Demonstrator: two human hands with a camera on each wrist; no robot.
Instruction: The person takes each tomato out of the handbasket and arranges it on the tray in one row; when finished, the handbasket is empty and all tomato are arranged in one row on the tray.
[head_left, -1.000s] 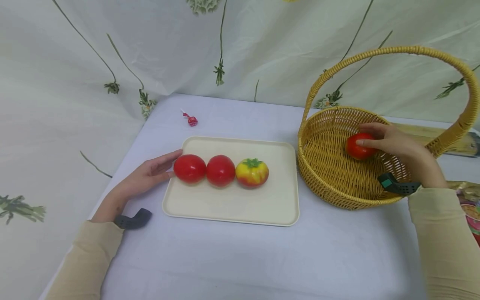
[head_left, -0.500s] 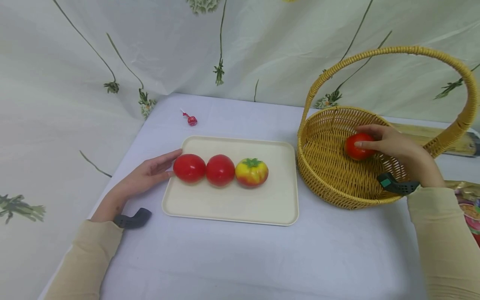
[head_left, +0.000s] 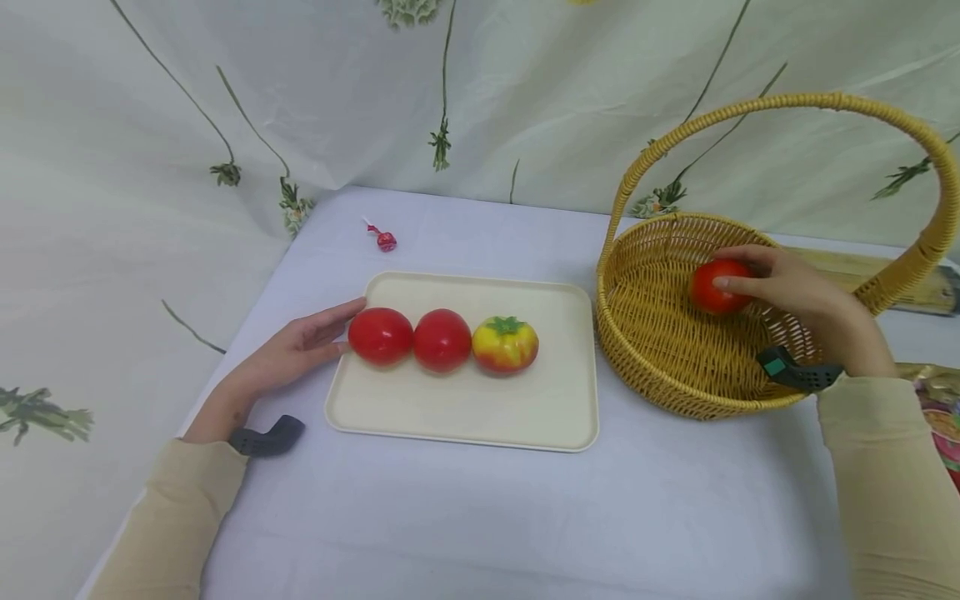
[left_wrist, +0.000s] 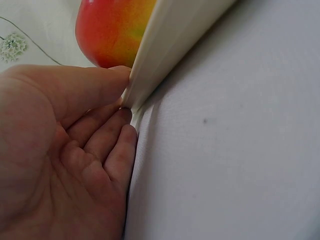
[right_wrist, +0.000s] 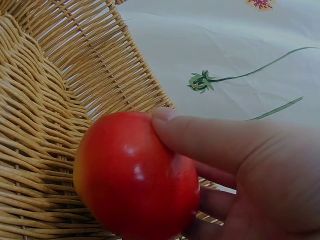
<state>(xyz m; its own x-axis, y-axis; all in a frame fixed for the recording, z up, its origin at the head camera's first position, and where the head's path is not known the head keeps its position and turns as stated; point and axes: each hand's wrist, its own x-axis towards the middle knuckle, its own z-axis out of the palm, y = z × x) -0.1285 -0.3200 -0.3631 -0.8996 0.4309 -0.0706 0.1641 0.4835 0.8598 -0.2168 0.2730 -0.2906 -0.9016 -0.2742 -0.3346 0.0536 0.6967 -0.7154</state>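
My right hand (head_left: pixel 802 292) holds a red tomato (head_left: pixel 716 287) inside the wicker basket (head_left: pixel 660 383), thumb on one side and fingers behind it. In the right wrist view the tomato (right_wrist: pixel 135 175) is glossy, with a yellowish patch on its left side; some fingers are hidden behind it. My left hand (head_left: pixel 296 350) rests at the left edge of the cream tray (head_left: pixel 465 417). Its thumb touches the rim, and the relaxed fingers lie against the outer wall. Along the tray sit two red tomatoes (head_left: pixel 381 337) and a yellow-red tomato (head_left: pixel 506 346) with a green leafy top.
A red wrapped lollipop (head_left: pixel 386 242) lies behind the tray. The basket's tall handle (head_left: pixel 836 101) arches over my right hand. Beyond the basket lies a bamboo-like roll (head_left: pixel 832 267), and a colourful packet (head_left: pixel 941 417) is partly visible at the right edge.
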